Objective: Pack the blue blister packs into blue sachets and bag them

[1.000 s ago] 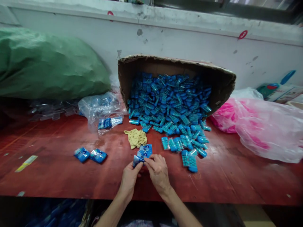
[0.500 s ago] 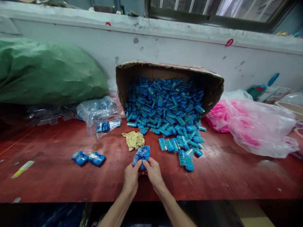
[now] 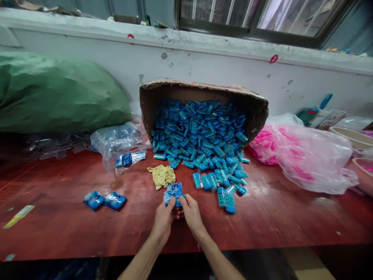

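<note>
The counter [image 3: 276,225] is red-brown wood, worn yet faintly glossy. The tipped box [image 3: 204,90] is rough, frayed cardboard, spilling glossy blue plastic packs [image 3: 201,136]. A shiny blue foil packet [image 3: 174,191] crinkles in the hands. The yellow rag [image 3: 161,175] is matt cloth; the pink bag [image 3: 309,159] is thin translucent plastic.

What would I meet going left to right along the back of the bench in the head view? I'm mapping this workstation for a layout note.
green sack → clear plastic bag → tipped cardboard box spilling blue packets → pink plastic bag → beige bowl
</note>
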Demonstrator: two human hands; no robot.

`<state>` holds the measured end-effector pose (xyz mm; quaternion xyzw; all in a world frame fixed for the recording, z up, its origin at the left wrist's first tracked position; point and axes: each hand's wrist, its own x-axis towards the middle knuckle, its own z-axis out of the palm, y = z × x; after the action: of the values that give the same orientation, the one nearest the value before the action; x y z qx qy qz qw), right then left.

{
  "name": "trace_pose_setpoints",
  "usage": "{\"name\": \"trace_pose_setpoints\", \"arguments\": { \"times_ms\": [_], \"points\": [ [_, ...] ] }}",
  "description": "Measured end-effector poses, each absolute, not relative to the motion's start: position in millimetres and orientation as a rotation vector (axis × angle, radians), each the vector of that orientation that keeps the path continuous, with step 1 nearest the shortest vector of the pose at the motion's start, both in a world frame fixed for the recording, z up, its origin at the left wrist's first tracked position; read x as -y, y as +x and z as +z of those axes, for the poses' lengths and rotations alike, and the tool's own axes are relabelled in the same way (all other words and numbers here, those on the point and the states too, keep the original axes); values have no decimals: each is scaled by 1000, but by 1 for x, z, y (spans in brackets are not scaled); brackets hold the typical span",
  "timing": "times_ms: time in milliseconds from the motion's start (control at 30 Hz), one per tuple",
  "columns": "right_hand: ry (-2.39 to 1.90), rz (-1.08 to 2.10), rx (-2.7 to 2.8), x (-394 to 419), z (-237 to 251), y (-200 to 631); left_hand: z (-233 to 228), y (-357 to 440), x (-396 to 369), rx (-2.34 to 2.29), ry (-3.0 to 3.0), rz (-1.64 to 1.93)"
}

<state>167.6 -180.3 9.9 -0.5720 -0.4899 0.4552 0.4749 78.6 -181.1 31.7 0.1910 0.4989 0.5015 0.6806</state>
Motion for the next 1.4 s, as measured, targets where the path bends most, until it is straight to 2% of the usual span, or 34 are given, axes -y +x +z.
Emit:
{"name": "trace_pose_setpoints", "arguments": {
  "times_ms": [167, 233, 333, 400, 700, 933, 1033, 1233, 1300, 1400],
  "points": [
    [-1420, 1060, 1354, 177, 24, 185, 37, 66, 181, -1103, 387, 1074],
    [-1558, 840, 1477, 168, 33, 195, 36, 65, 182, -1111, 325, 1072],
    [-2024, 221, 1728, 150, 43, 207, 37, 64, 185, -1094, 237, 1046],
    [-2165, 79, 1781, 141, 45, 212, 39, 61, 187, -1077, 180, 1024],
    [-2050, 182, 1993, 175, 33, 219, 43, 49, 194, -1046, 3, 955],
    [-2095, 229, 2059, 169, 61, 218, 38, 54, 197, -1079, 87, 960],
    [-1887, 419, 1991, 170, 74, 210, 36, 55, 199, -1095, 163, 967],
    [-1270, 1345, 1520, 181, 62, 189, 32, 53, 201, -1046, 501, 1052],
    [-1213, 1492, 1313, 181, 54, 183, 30, 51, 201, -1112, 637, 1066],
    [-1188, 1532, 1118, 181, 45, 178, 27, 49, 202, -1205, 746, 1065]
  ]
}}
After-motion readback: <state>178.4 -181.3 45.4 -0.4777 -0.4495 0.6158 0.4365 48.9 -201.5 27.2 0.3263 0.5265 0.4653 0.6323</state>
